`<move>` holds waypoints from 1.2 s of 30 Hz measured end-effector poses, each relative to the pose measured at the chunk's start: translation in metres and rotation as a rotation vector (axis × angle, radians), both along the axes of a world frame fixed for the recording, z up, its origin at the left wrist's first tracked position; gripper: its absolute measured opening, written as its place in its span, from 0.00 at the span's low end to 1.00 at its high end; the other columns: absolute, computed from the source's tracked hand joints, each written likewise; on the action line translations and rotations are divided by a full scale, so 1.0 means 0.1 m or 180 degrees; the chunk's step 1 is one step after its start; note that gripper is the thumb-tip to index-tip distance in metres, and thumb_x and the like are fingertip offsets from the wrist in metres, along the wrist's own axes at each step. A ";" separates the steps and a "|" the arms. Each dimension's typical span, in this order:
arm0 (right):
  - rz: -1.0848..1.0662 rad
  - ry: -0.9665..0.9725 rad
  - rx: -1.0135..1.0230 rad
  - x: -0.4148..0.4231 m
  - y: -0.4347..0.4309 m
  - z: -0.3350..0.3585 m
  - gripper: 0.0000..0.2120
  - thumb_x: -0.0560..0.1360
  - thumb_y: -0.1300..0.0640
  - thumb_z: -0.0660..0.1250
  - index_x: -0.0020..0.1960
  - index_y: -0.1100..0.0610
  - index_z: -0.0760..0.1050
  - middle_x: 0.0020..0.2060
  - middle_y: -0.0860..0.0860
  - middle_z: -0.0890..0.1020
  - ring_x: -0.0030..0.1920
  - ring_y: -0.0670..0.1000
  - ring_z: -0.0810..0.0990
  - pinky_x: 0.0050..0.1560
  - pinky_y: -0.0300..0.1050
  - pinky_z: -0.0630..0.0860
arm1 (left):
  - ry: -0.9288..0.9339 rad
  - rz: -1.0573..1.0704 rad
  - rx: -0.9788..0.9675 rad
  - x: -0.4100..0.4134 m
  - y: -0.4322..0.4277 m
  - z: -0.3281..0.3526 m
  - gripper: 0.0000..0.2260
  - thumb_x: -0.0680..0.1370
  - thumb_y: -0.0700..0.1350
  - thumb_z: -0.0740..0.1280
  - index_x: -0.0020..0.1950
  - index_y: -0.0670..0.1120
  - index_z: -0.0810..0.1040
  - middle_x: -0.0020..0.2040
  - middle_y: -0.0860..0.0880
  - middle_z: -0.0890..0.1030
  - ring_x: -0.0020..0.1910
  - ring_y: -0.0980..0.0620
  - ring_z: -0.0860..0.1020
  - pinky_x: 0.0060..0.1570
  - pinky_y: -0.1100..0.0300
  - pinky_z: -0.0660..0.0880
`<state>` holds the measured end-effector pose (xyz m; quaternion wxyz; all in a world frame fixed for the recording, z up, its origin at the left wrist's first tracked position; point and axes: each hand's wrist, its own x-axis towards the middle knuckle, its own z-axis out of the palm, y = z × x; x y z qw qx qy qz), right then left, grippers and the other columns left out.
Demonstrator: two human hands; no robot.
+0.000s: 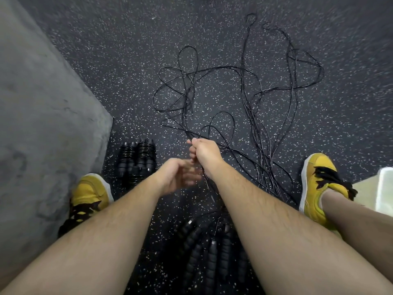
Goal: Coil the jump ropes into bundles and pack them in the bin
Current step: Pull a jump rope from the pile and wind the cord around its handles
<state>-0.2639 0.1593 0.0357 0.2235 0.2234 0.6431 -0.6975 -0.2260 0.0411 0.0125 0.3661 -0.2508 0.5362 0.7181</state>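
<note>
Several thin black jump ropes lie tangled in loops across the speckled floor ahead of me. My right hand is a fist gripping a bunch of rope cords near their handle ends. My left hand hovers just below and left of it, blurred, fingers loosely spread and holding nothing I can make out. Black ribbed handles hang or lie between my forearms. Coiled rope bundles sit on the floor to the left. A pale translucent bin shows at the right edge.
A grey concrete wall fills the left side. My feet in yellow shoes stand at the left and right of the ropes. The dark speckled rubber floor stretches ahead.
</note>
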 end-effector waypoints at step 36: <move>0.0797 0.1515 0.0652 0.08 0.65 2.68 0.06 0.79 0.64 0.63 0.46 0.61 0.78 0.31 0.53 0.81 0.26 0.49 0.75 0.29 0.40 0.72 | 0.1776 0.0611 -0.0171 -0.45 0.58 2.59 0.22 0.86 0.58 0.53 0.49 0.43 0.77 0.35 0.46 0.76 0.27 0.49 0.74 0.30 0.58 0.70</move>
